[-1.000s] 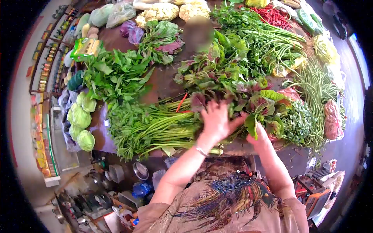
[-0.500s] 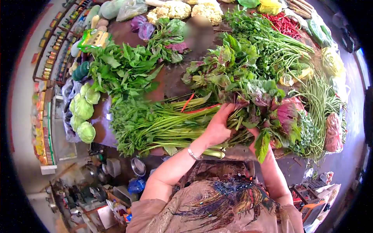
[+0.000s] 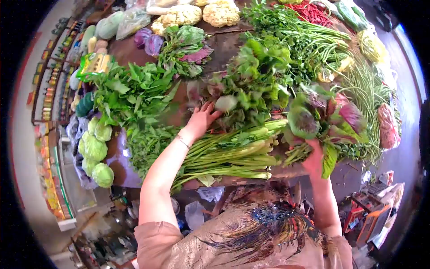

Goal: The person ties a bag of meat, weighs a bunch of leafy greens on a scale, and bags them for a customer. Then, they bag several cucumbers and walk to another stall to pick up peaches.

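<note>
A broad heap of loose green-and-purple leaves [image 3: 260,67] spreads over a produce table, likely light and limp, easily bruised if pressed and best gathered low, where stems bunch together. In front of it lie long, pale-green ribbed stalks [image 3: 228,154], cut ends toward the person's right; they look stiffer, crisp enough to snap if bent, and would lift most securely by the thick lower ends.

Near the table's front edge, at the person's right, a smaller bunch of broad leaves veined in deep purple [image 3: 304,123] is in the right hand [image 3: 316,157], whose fingers are closed around the thin stems. That is the sound place for a hold: the soft leaves above would tear or slip, and any dampness would make them slicker. The left hand [image 3: 201,121] is empty as far as can be seen, fingers parted at the heap's edge; blur hides whether the fingertips touch a leaf.

The dark brown tabletop [image 3: 221,49] appears hard and worn. Beyond its left side stand tall wall shelves lined with small containers [image 3: 58,76]; below, at right, sits an orange-framed box [image 3: 374,224]. Round pale-green cabbages [image 3: 103,175] cluster at the left edge, and a thin bracelet [image 3: 182,141] rings the left wrist.
</note>
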Tool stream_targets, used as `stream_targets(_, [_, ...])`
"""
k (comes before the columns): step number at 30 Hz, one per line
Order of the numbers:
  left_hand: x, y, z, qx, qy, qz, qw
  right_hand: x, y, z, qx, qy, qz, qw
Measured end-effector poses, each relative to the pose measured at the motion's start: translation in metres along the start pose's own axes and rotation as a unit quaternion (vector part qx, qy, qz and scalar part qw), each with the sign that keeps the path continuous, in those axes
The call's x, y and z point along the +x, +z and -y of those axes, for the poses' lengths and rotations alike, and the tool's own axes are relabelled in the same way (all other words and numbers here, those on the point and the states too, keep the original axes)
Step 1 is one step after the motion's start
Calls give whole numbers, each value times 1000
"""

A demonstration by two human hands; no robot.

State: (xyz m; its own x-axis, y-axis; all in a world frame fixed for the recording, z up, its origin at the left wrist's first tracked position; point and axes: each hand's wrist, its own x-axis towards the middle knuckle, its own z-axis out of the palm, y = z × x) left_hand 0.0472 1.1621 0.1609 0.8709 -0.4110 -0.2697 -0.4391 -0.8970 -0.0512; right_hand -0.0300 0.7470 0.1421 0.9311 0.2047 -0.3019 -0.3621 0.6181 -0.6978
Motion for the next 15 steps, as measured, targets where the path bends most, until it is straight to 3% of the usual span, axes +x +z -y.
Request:
stream_targets(1, [6, -6, 1, -41, 8, -19, 999, -13, -15, -4, -196, -81, -61, 975])
stream_targets(2, [7, -11, -2, -22, -4, 68, 997, -22, -26, -8, -382, -155, -117, 904])
stream_targets(3, [4, -23, -2, -58, 1, 70, 996, -31, -7, 14, 4, 12, -165, 986])
stream_targets(4, [0, -30, 0, -94, 4, 72, 993, -41, -20, 2, 3, 9, -167, 986])
stream_targets(5, [-6, -36, 1, -94, 5, 69, 993, -53, -48, -18, -185, -97, -197, 958])
stream_targets(6, [-15, -41, 2, -105, 39, 6, 994, -58, -60, -30, -364, -200, -217, 884])
stream_targets(7, [-24, -47, 4, -115, 69, -56, 989, -68, -8, 7, 38, -11, -256, 966])
stream_targets(8, [-32, -55, 8, -115, 66, -59, 989, -74, -9, 3, 36, -11, -251, 967])
stream_targets(10, [-44, -68, 19, -303, 1, -149, 941, -89, -3, -2, -7, -80, -267, 960])
stream_targets(11, [-49, -65, 30, -302, -12, -220, 928, -100, 12, 7, -12, -50, -291, 955])
stream_targets(12, [-57, -79, 33, -411, -54, -222, 883, -105, 17, 11, -14, -52, -289, 956])
stream_targets(14, [-64, -80, 50, -421, -146, -252, 859, -113, 22, 16, 83, -57, -147, 984])
stream_targets(15, [-67, -81, 57, -415, -172, -195, 872, -116, 37, 21, 96, -63, -153, 981])
